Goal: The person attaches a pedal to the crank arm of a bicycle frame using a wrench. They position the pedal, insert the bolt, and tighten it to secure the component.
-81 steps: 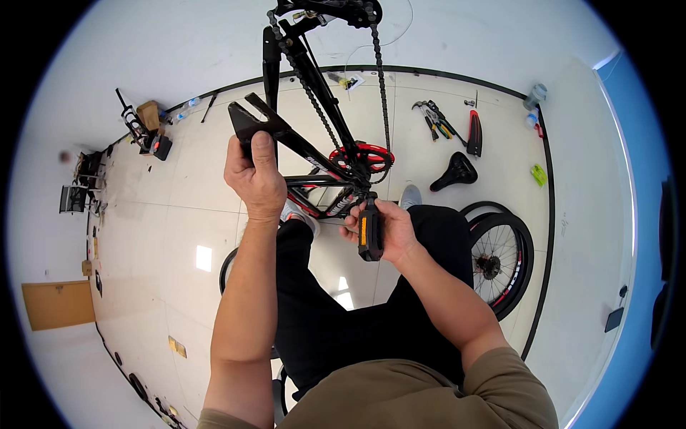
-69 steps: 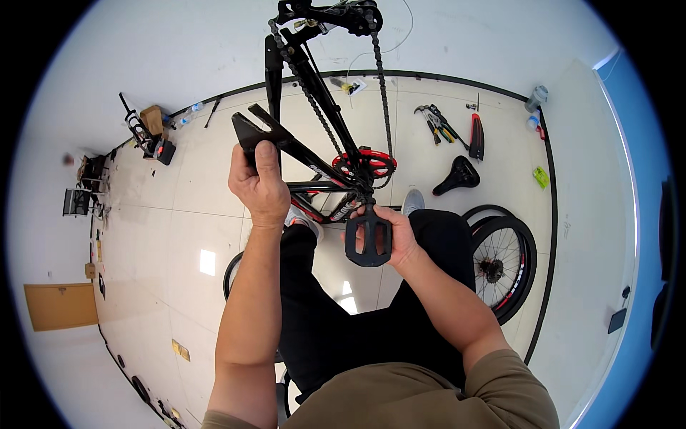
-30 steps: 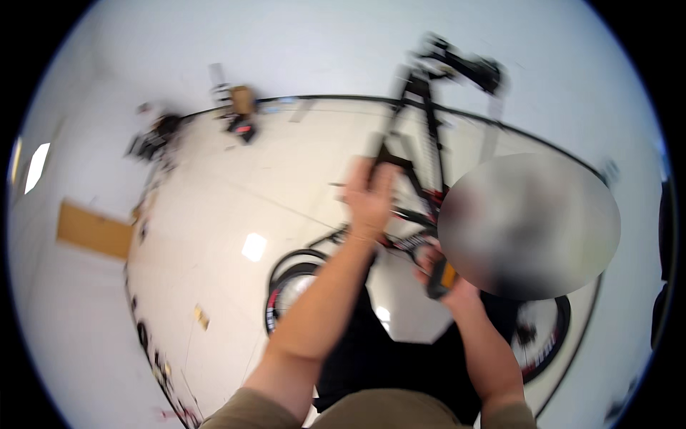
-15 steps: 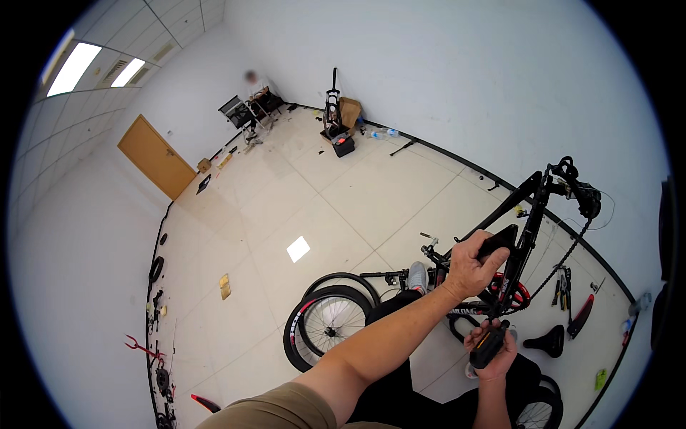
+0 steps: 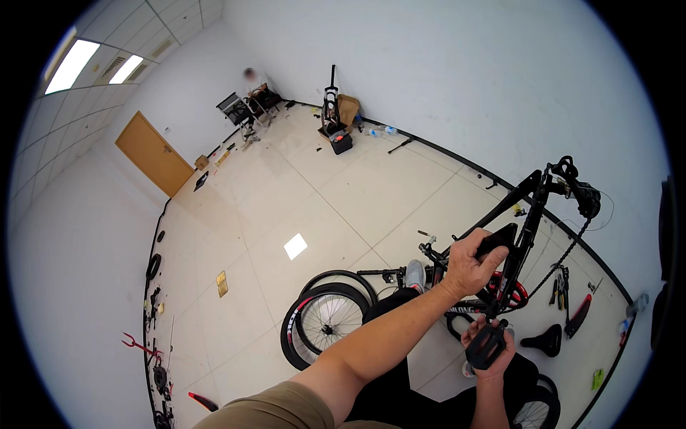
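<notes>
Pedal (image 5: 486,348), black and blocky, sits just nearer the person than the red chainring (image 5: 519,295) of the bicycle frame (image 5: 530,229). The right hand (image 5: 502,361) cups it, fingers curled about its edges. The left hand (image 5: 474,266), apart from the right and to the left of the chainring, clamps thumb and fingers round a flat black end of the frame.

The pedal looks light and rigid, probably hard plastic, and likely spins freely on its axle; its two long edges seem the surest grip. The frame looks stiff, bulky and heavier, with smooth paint that could slip under a sweaty palm, so wrapping a whole hand round a tube should serve better than pinching it. Beyond the chainring, the chain (image 5: 562,261) runs up to the derailleur (image 5: 590,202); it looks limp and may be greasy, making it a poor handhold. The thin cable beyond the chainring seems easily bent. The saddle (image 5: 549,341) lies right of the chainring.
</notes>
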